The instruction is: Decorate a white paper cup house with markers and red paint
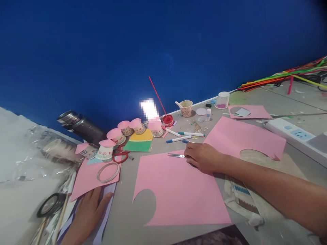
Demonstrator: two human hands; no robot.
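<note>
My right hand [200, 157] is closed round a pair of small scissors [176, 156], the blades pointing left with tips slightly apart. It rests at the upper edge of a large pink sheet [178, 190], which has a rounded cut-out at its lower left. At the lower left, my left hand [88, 211] lies flat, fingers stretched out, over purple paper [108, 200]. Its fingertips meet the near edge of another pink sheet [84, 180]; whether they go under it I cannot tell. A tape ring [107, 172] lies on that sheet.
Several paper cups with pink discs [106, 149] line the left back, near red-handled scissors [120, 156] and a dark flask [81, 127]. Markers [178, 139] lie mid-table. Another cut pink sheet [230, 136] and a power strip [293, 132] are at right. A blue wall [163, 51] stands behind.
</note>
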